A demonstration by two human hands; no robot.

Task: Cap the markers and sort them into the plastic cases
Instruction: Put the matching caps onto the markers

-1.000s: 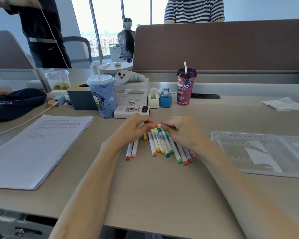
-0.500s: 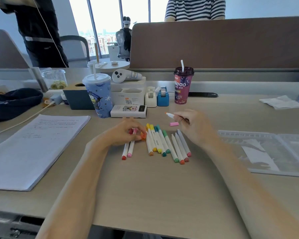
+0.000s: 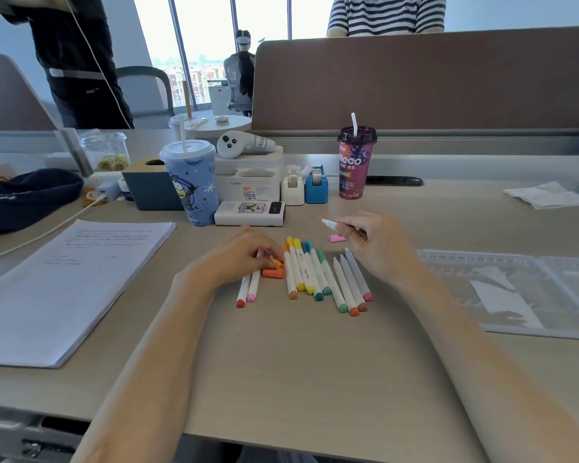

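Several white markers [image 3: 318, 272] with coloured ends lie side by side on the desk. My right hand [image 3: 378, 242] grips an uncapped marker [image 3: 330, 223] above the desk, its orange tip pointing left. A loose pink cap [image 3: 337, 238] lies just below that tip. My left hand [image 3: 244, 259] rests on the desk over the tops of a red and a pink marker [image 3: 253, 285], its fingertips pinching an orange cap [image 3: 276, 262]. A second orange cap [image 3: 272, 273] lies beside them. The open clear plastic case [image 3: 508, 289] sits at the right.
A stack of printed paper [image 3: 64, 282] lies at the left. Behind the markers stand a blue cup [image 3: 191, 182], a white power bank [image 3: 249, 213], two tape dispensers [image 3: 305, 185] and a purple drink cup [image 3: 355, 165]. A brown divider [image 3: 415, 78] closes the back.
My hands pulled apart: the right one lifted the uncapped marker up and to the right, the left one came down on the red and pink markers with an orange cap.
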